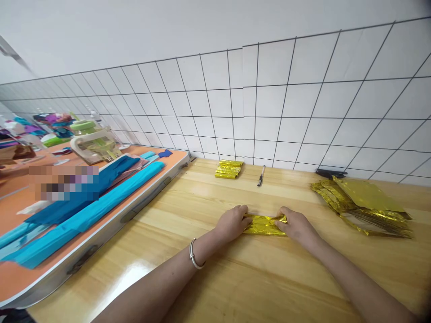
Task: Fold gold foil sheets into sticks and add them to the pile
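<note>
On the wooden table a strip of shiny gold foil paper lies between my two hands, with a folded edge along its far side. My left hand is closed on its left end, thumb and fingers pinching the far edge. At the right end my right hand pinches the foil in the same way. Beyond my hands, near the wall, several narrow gold foil rolls or folded strips lie side by side. To the right rests a loose stack of gold foil sheets.
A pen or slim cutter lies near the wall, and a black object sits behind the foil stack. At left an orange folding table bears long blue paper rolls and a green-lidded container. The tiled wall bounds the back.
</note>
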Demonstrator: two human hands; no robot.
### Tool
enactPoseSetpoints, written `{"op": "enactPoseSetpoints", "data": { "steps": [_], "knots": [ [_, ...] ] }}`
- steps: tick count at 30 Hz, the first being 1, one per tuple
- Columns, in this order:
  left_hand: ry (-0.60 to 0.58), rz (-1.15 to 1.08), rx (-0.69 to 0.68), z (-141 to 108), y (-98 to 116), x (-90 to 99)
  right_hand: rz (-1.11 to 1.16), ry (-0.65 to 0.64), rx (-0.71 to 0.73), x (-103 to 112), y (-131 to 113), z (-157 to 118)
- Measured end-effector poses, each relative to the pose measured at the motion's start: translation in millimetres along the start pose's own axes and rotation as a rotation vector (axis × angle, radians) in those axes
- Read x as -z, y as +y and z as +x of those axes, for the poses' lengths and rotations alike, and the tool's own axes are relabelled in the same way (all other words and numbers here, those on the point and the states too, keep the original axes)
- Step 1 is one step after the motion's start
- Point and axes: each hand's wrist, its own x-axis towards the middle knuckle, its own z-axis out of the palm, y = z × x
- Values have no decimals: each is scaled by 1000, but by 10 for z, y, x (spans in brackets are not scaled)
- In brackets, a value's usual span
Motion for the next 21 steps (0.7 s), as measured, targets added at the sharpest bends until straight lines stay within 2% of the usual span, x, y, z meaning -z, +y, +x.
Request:
{"op": "enactPoseSetpoints", "data": {
  "steps": [5,8,11,16,18,21],
  "knots": [
    [57,19,-9,-22,-46,3,-107,61,-35,19,-3,-21],
    [91,-104,-69,36,-122,24,-142,78,7,30,32,-8],
    [102,-287,-111,94,-170,-1,-55,71,89,28,74,26],
    [114,-413,-78,50,-181,-108,113,58,146,8,91,59],
    [121,-553,-40,24,-185,-142,166,53,157,-5,91,55],
    [122,-966,7,20,-179,-157,296,44,163,-25,106,46]
  ]
}}
